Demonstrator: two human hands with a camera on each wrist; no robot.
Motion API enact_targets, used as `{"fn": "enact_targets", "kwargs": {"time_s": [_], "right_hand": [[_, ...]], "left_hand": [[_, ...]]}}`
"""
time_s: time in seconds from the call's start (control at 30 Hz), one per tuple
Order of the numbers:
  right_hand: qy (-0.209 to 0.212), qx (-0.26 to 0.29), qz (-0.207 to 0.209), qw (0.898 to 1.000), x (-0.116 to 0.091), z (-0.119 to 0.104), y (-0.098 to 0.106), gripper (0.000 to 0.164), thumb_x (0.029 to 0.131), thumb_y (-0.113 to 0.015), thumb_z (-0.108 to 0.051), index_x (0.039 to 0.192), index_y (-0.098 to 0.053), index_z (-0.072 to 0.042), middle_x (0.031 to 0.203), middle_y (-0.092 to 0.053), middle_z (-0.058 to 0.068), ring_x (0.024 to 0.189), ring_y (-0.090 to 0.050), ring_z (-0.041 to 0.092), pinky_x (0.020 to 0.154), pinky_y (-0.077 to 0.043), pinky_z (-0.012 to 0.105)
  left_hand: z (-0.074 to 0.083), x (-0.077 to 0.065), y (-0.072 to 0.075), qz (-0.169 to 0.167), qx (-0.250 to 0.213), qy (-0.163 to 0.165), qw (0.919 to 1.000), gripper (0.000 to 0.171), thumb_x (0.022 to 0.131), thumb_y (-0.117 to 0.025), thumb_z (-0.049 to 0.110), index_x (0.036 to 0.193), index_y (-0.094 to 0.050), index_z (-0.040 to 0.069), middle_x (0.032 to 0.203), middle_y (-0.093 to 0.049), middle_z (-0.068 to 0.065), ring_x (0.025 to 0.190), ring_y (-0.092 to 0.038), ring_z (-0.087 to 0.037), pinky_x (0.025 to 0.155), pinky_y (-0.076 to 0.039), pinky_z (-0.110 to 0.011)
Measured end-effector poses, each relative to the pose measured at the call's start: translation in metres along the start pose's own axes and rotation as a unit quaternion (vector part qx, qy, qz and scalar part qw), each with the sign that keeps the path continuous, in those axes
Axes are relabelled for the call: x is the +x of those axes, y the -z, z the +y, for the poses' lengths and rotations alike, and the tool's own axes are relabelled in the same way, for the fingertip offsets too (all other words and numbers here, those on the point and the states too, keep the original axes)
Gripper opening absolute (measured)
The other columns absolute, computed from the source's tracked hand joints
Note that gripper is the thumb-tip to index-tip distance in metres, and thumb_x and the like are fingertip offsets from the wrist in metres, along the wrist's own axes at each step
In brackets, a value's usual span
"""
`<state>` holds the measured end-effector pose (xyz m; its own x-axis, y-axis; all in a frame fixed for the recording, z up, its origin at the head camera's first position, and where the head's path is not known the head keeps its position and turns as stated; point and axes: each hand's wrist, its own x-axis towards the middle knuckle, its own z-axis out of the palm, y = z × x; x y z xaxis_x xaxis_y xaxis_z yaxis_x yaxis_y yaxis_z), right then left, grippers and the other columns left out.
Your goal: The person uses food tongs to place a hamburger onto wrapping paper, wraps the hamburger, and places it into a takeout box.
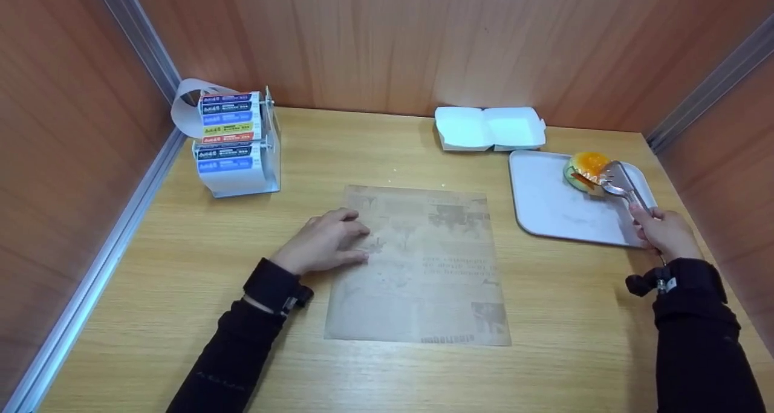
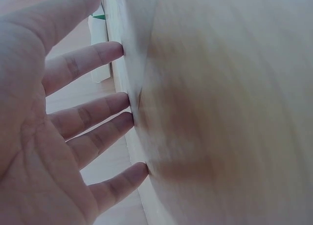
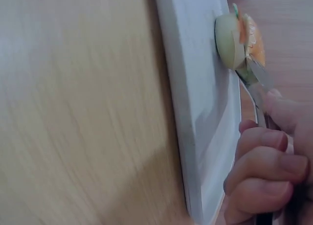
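Observation:
My right hand (image 1: 668,231) grips metal serving tongs (image 1: 629,186), their ends right at a small burger (image 1: 585,170) on the white tray (image 1: 547,216). The burger has an orange-topped bun with green and orange showing at its side; in the right wrist view, the tongs (image 3: 257,85) overlap its near edge. Fingers spread, my left hand (image 1: 326,240) rests at the left edge of a sheet of brown printed wrapping paper (image 1: 411,268). In the left wrist view, its fingertips (image 2: 139,170) reach down to the surface and nothing is between them.
An open white clamshell box (image 1: 490,129) stands at the back wall, just behind the tray. At the back left is a dispenser (image 1: 236,144) with rolls of coloured labels. Wood-grain panels (image 1: 387,44) enclose the table at the back and both sides.

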<state>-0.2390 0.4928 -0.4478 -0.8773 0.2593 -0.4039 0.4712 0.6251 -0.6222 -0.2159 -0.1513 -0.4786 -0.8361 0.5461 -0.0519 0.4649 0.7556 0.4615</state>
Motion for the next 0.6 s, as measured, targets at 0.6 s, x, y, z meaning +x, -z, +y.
{"fn": "enact_targets", "kwargs": {"time_s": [0.6], "right_hand": [[0.016, -0.006, 0.054, 0.998, -0.010, 0.003, -0.005, 0.077, 0.107, -0.041, -0.068, 0.136, -0.051, 0.003, 0.075, -0.056, -0.011, 0.064, -0.053, 0.008, 0.055, -0.044, 0.029]], "left_hand": [[-0.001, -0.001, -0.001, -0.006, 0.001, 0.005, 1.0000, 0.063, 0.089, -0.088, 0.041, 0.142, -0.069, 0.014, 0.164, -0.047, -0.024, 0.153, -0.044, -0.044, 0.122, -0.037, -0.067]]}}
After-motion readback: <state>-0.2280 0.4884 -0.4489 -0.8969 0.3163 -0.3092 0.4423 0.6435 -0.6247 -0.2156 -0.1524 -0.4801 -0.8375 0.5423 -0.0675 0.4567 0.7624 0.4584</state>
